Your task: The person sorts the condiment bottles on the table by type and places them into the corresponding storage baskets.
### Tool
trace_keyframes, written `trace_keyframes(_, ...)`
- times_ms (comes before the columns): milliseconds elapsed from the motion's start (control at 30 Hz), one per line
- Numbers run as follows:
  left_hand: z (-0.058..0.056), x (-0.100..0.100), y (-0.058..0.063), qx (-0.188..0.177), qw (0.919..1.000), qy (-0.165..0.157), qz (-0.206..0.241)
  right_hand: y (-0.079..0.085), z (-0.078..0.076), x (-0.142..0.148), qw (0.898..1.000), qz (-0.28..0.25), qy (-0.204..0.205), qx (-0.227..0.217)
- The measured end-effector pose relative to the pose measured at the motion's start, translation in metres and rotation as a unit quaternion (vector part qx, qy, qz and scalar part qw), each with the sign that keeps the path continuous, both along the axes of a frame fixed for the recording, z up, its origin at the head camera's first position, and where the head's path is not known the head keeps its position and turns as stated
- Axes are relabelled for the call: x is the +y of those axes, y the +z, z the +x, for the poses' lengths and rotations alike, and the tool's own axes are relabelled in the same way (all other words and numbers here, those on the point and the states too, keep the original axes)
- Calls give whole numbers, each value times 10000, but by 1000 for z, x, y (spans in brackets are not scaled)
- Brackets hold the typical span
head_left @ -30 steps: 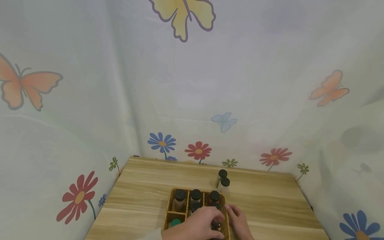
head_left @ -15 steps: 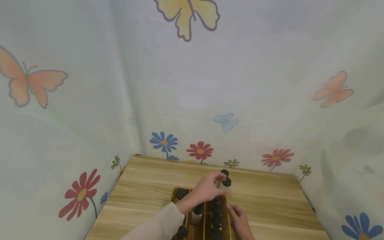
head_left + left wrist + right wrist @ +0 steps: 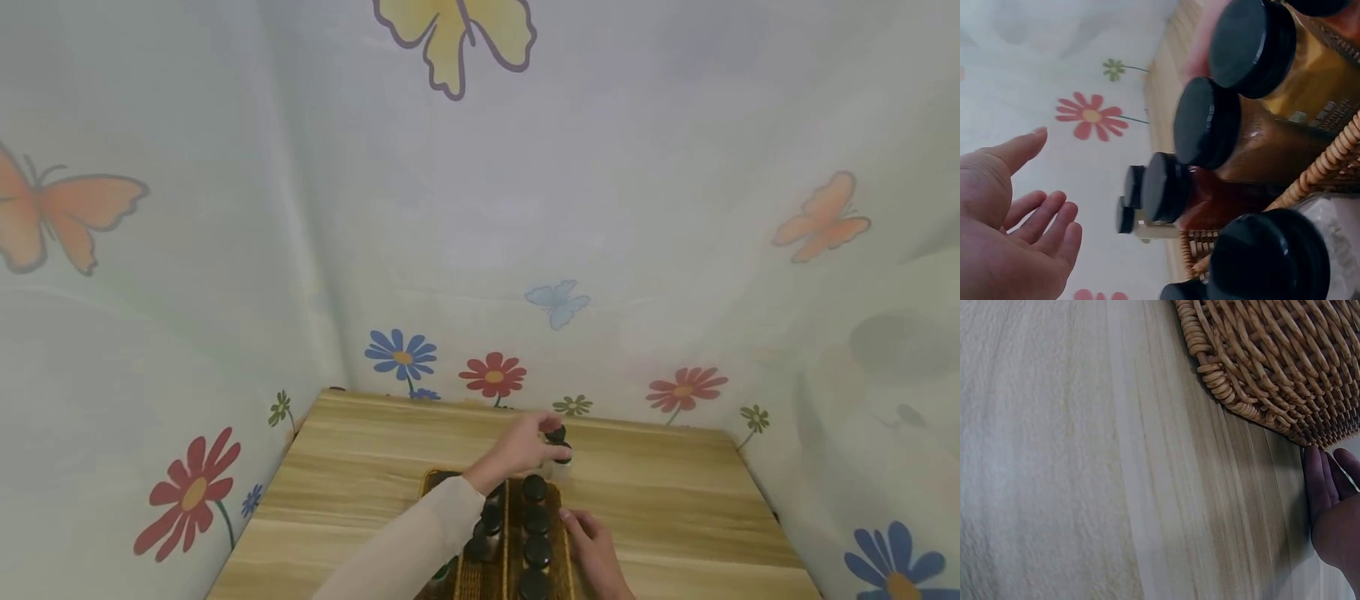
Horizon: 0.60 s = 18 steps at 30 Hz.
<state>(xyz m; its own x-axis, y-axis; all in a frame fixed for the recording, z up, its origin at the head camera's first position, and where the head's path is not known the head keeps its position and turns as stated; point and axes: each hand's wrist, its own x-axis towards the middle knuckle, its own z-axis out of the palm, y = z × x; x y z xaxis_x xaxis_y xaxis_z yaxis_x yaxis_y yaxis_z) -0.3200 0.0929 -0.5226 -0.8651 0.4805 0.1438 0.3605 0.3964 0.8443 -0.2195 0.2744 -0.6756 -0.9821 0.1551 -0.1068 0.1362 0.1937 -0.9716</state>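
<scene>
My left hand (image 3: 523, 443) reaches over the wicker basket (image 3: 566, 552) to two black-lidded jars (image 3: 562, 455) standing behind it on the tabletop. Its fingers overlap their lids in the head view. From the left wrist view, the hand (image 3: 1013, 231) has its thumb and fingers spread apart, with nothing between them. My right hand (image 3: 596, 554) rests at the basket's right side; up close, its straight fingers touch the woven wall (image 3: 1279, 362). Inside the basket, a row of black-lidded jars (image 3: 537, 520) fills the right compartment, one with yellow contents (image 3: 1310, 84).
More black-lidded jars (image 3: 491, 520) stand in the middle compartment, and a green lid (image 3: 441, 573) shows at the left, partly behind my sleeve (image 3: 412, 542). The wood-grain table (image 3: 360, 442) ends at a wall of printed cloth (image 3: 480, 208).
My left hand has left the basket's right compartment and moved back to the two jars behind it, edging slightly farther in the last half second. My right hand stays at the basket's side.
</scene>
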Motion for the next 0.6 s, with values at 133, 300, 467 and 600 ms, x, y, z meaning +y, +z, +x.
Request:
trace_keyframes(133,-4,9,-11,34,9999,61,-79,1,-1,-1,9999,153,-5,14)
trace_keyframes(300,-6,16,-22,81,9996,215,-190,-1,-2,2,9993,354,37,-144)
trace_keyframes(467,-9,20,-33,107,9986,344,-392,0,-5,5,9987,428,18,-281)
trace_keyframes(600,-10,23,-41,96,9984,450,-343,0,-5,2,9995,286,19,-138)
